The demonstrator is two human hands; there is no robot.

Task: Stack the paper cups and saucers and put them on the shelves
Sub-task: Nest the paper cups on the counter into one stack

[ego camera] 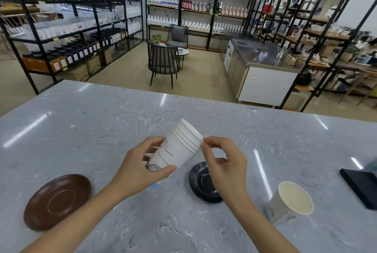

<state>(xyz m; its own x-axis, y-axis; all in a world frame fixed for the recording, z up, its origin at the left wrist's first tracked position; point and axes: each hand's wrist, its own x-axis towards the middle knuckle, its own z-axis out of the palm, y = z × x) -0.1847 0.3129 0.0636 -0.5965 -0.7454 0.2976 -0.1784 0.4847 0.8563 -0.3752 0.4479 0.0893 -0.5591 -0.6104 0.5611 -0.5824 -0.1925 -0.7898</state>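
My left hand (138,169) grips a stack of white paper cups (179,146) around its lower half, tilted with the rims pointing up and away. My right hand (222,160) pinches the rims of the stack with thumb and forefinger. A single paper cup (289,201) stands upright on the counter at the right. A brown saucer (58,201) lies at the left. A black saucer (202,183) lies beneath my right hand, partly hidden by it.
The grey marble counter (122,120) spreads wide in front. A black flat object (361,185) rests at its right edge. Beyond are two dark chairs (163,62), a steel work counter (263,62), and tall shelves (67,24) of bottles at left, back and right.
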